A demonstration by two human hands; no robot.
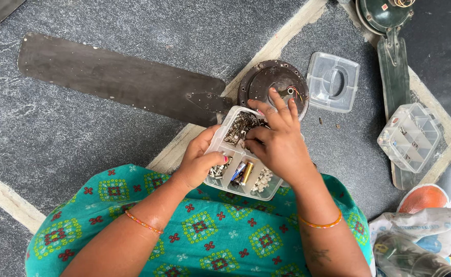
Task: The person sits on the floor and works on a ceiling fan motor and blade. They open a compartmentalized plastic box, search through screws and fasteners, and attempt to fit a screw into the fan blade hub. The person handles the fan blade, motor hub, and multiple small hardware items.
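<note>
Left hand (197, 164) grips the tilted compartment box (241, 174); right hand (276, 141) fingers apparently pinch screws (239, 127). Tilting further risks spilling parts onto the floor (82, 143).

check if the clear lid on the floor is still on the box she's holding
No, the clear lid lies on the floor beside the fan motor, apart from the compartment box, which the left hand holds open while the right hand picks inside.

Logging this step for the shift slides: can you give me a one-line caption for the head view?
Left hand steadies a clear compartment box while right hand picks among its screws.
</note>
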